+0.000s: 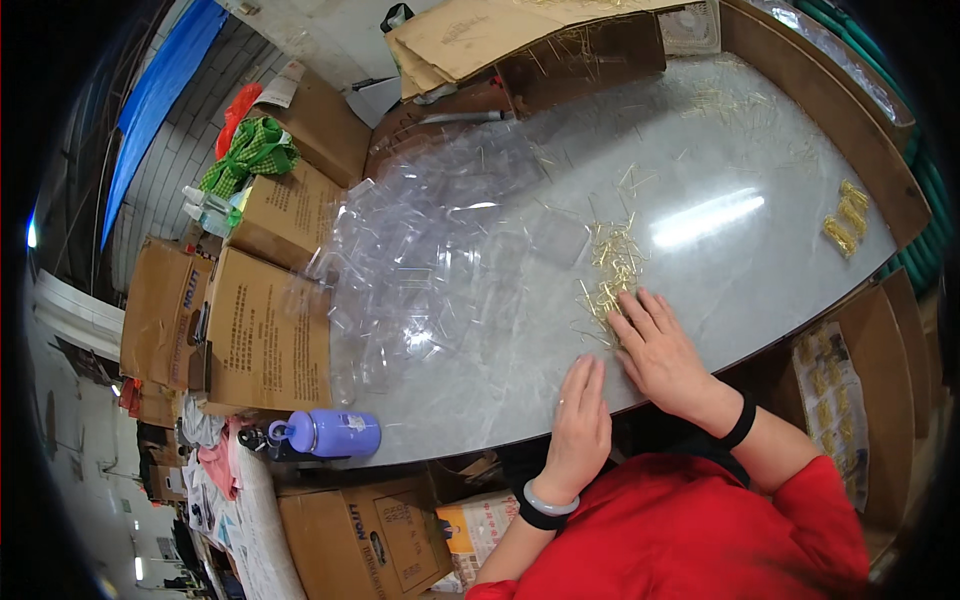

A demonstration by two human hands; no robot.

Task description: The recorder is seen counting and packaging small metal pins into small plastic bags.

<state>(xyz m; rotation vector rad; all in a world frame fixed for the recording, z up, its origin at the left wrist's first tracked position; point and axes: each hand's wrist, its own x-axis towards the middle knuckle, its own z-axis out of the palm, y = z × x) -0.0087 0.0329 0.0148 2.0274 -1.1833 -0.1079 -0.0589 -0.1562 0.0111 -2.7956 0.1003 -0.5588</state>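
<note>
My right hand (pixel 660 350) lies palm down at the near end of a loose pile of gold-coloured bent wire pieces (pixel 615 262). Its fingers are stretched out, with the tips at the wires. Beside it, at the table's near edge, my left hand (pixel 582 425) is held on its side with straight fingers and nothing visible in it. Left of the wires spreads a heap of clear plastic cases (pixel 430 260). One flat clear piece (pixel 558 238) lies right next to the pile. Several gold wire bundles (pixel 847 220) sit at the table's right end.
A purple bottle (pixel 345 433) stands at the near left edge. Cardboard boxes (pixel 268 325) line the left side. Upright cardboard strips (pixel 830 120) border the far right edge. An open carton (pixel 835 400) with more gold bundles is below the table at right. Loose wires (pixel 725 105) lie farther back.
</note>
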